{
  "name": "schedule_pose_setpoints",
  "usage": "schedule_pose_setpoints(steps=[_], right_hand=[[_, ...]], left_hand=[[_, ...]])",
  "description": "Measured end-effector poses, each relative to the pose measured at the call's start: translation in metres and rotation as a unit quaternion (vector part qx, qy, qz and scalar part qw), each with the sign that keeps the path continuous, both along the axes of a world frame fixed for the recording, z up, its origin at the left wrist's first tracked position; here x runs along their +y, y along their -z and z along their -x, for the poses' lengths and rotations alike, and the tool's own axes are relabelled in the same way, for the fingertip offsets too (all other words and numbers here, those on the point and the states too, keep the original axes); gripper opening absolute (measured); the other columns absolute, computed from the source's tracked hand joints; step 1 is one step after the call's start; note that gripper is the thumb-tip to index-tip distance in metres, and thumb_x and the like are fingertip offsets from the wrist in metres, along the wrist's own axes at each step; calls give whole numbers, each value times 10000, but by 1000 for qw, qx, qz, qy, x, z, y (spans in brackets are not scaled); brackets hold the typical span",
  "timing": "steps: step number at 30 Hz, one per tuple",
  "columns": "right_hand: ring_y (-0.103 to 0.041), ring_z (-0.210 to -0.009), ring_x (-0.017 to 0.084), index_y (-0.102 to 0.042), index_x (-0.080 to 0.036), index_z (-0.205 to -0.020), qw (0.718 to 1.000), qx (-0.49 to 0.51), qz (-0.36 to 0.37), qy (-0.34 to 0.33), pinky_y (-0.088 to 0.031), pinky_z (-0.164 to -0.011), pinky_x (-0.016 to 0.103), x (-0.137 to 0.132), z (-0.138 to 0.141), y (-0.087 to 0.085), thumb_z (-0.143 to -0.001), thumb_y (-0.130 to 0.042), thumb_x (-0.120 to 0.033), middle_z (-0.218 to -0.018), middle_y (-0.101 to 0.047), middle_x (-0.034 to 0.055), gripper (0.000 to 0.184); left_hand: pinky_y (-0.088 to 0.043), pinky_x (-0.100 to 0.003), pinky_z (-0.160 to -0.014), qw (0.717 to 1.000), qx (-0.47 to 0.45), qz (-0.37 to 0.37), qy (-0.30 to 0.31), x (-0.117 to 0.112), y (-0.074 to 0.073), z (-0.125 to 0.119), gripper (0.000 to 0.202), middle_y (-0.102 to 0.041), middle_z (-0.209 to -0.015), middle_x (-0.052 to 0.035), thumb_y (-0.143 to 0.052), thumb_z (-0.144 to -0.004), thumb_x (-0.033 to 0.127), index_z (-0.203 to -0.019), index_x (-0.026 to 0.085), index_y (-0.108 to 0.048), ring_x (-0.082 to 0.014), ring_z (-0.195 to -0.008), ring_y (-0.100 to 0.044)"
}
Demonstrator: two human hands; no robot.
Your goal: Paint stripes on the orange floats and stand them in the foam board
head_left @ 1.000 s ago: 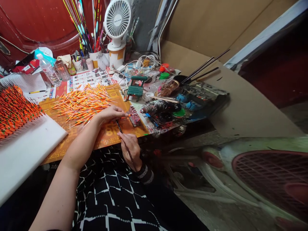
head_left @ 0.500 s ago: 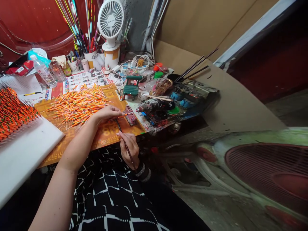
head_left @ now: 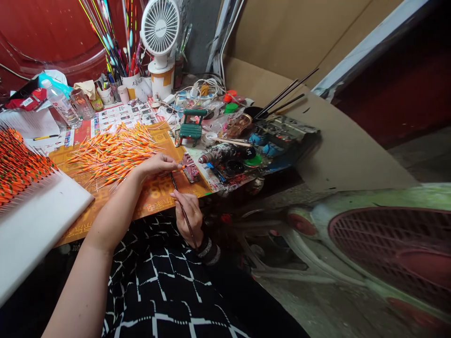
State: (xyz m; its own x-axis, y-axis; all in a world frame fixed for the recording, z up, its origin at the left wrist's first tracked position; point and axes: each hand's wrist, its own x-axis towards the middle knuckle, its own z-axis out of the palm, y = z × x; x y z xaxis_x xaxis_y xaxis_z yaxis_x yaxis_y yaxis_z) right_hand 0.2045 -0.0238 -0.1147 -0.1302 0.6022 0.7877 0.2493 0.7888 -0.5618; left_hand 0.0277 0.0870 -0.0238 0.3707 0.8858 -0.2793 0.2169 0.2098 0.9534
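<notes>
A brush point(head_left: 174, 183) was gripped in the right hand point(head_left: 193, 214); beyond, an orange float point(head_left: 183, 166) was pinched in the left hand point(head_left: 159, 164), near a notched block point(head_left: 191, 172). By a slip, the float could be smeared; brush contact was poorly seen.

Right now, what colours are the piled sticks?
The piled sticks are mostly orange with green, in the head view.

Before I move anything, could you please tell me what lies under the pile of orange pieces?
Along the near side of the pile, the orange printed sheet shows beneath it; under its middle, everything is covered.
</notes>
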Motion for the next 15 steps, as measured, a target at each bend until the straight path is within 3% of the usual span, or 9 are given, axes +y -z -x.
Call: schedule_pose_setpoints(steps=[15], right_hand=[[-691,-1013,251,-501,-227,-1490,1000,-7,7,9,-569,-889,452,0,2,3,-1035,-449,-155,-1139,-742,124,463]], left_hand=[[-135,-249,-480,1000,12,2,6,-1,-3,0,497,-388,-485,65,-808,-689,593,-622,137,-622,-41,-431,-290]])
